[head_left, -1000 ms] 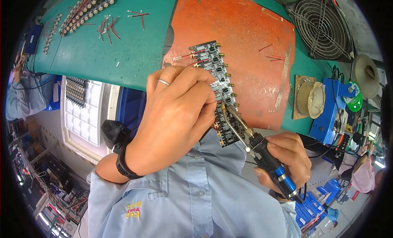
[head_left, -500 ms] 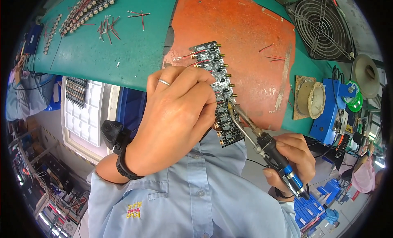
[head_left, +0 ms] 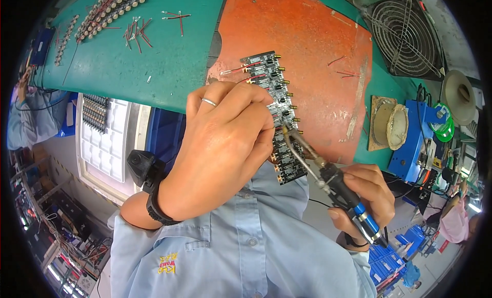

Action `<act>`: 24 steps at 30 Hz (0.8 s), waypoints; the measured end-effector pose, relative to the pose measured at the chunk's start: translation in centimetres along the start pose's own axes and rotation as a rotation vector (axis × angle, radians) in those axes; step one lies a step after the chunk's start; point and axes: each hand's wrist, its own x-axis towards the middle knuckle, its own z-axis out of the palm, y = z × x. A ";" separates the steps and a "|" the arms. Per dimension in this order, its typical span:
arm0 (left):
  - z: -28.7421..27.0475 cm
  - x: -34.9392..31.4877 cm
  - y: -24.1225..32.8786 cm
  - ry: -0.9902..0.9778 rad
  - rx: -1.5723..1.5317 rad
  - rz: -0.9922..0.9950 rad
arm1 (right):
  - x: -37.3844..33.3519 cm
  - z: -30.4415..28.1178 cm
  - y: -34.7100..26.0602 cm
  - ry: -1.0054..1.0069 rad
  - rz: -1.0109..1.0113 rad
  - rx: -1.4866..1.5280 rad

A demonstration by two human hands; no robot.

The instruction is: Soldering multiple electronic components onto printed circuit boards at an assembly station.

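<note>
A long black circuit board (head_left: 289, 162) with gold connectors along its right edge lies over the near edge of the orange mat. My right hand (head_left: 370, 198) grips a soldering iron (head_left: 344, 190) with a thin metal tube beside its shaft. The iron's tip meets the board's middle, or hovers just over it. Pressed close to the board's left side is my left hand (head_left: 228, 136), fingers pinched together; what they hold is hidden. Red-and-black wires (head_left: 240, 70) stick out leftward from the board's far end.
The orange mat (head_left: 312, 57) covers part of the green table (head_left: 169, 62). Loose wires (head_left: 137, 34) and strips of round parts (head_left: 110, 13) lie far left. At right stand a fan (head_left: 405, 36), a round holder (head_left: 388, 124) and a blue box (head_left: 407, 144). A white tray (head_left: 107, 154) holds more boards.
The whole scene sits slightly farther right in view. Both hands keep their grips, and the iron's tip stays at about the same part of the board.
</note>
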 end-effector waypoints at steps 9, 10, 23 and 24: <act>-0.5 0.1 -0.2 -0.036 -0.020 0.028 | -1.0 0.3 1.0 0.373 0.040 0.086; -0.6 0.2 -0.2 -0.046 -0.033 0.034 | -1.0 0.5 1.1 0.394 0.064 0.102; -2.4 1.0 -1.8 0.053 -0.063 0.121 | -1.1 0.5 1.8 0.509 0.162 0.152; -3.1 1.4 -2.9 0.124 0.029 0.086 | -1.1 0.4 2.0 0.513 0.151 0.157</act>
